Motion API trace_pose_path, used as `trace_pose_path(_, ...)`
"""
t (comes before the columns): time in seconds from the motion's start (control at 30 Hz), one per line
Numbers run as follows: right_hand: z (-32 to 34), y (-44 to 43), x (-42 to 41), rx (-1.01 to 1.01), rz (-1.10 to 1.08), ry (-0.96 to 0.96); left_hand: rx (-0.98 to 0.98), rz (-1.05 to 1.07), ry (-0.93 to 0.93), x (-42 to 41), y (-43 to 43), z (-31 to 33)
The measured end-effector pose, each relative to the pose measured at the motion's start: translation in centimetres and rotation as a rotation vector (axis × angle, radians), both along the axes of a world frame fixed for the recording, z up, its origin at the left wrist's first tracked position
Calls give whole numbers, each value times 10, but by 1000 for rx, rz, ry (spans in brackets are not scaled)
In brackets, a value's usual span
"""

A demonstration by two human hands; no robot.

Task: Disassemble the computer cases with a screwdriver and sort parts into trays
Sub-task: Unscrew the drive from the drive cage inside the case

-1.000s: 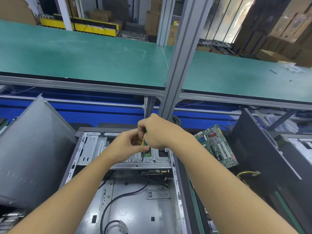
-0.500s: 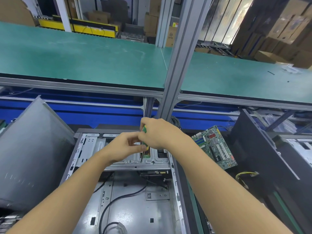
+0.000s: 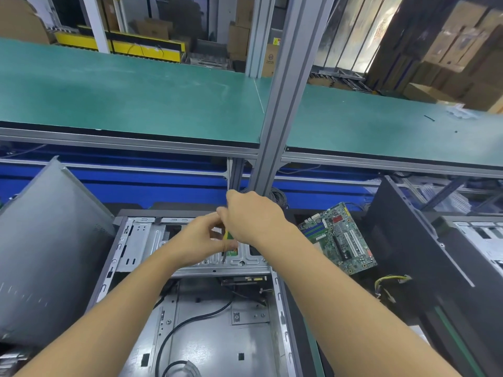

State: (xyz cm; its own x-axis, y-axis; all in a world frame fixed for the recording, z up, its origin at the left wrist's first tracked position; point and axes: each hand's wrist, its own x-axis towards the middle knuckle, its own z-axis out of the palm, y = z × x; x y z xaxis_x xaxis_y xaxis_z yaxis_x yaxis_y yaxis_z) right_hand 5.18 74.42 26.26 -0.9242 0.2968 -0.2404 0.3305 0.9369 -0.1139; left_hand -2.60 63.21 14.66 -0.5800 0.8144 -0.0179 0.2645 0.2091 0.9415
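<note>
Your right hand (image 3: 255, 216) grips screwdriver (image 3: 227, 236), left hand (image 3: 198, 243) pinches it | motherboard (image 3: 337, 238) right of case (image 3: 130, 240) | grey panel (image 3: 49, 254) left

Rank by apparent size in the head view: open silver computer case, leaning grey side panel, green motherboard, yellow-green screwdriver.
1. open silver computer case
2. leaning grey side panel; both cropped, so unsure
3. green motherboard
4. yellow-green screwdriver, mostly hidden

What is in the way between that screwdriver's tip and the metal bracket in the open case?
Nothing visible. The right hand grips the screwdriver, the left hand is close beside it, and the tip comes straight down onto the metal bracket. The black cable lies lower in the case, clear of it.
</note>
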Motion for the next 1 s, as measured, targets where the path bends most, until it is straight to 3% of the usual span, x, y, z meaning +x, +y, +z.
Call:
trace_pose_path(0.07, 1, 0, 0, -66, 16, -10, 111, -45, -152, -1, -5, 1)
trace_pose_path(0.13, 2, 1, -1, -154, 8, -9, 163, -1, -181, -2, -9, 0)
trace_pose_path(0.37, -1, -1, 0, -226, -40, -9, 50, 43, 74, -1, -2, -4)
trace_pose_path(0.5, -2, -2, 0, 0, -141, 5, -36, 92, 129, 4, 6, -2)
trace_pose_path(0.57, -4, 1, 0, 56, -95, 29, -6, 49, 63, 7, 6, 0)
trace_pose_path(0.7, -2, 6, 2, -102, -41, 17, 153, 6, -110, 6, -6, 3)
trace_pose_path(0.9, -1, 8, 2, -287, 49, -42, 82, 40, 91, 3, -6, 4)
trace_pose_path(1.0, -2, 7, 3, -271, -44, -11, 63, 26, 148, 6, 3, 3)
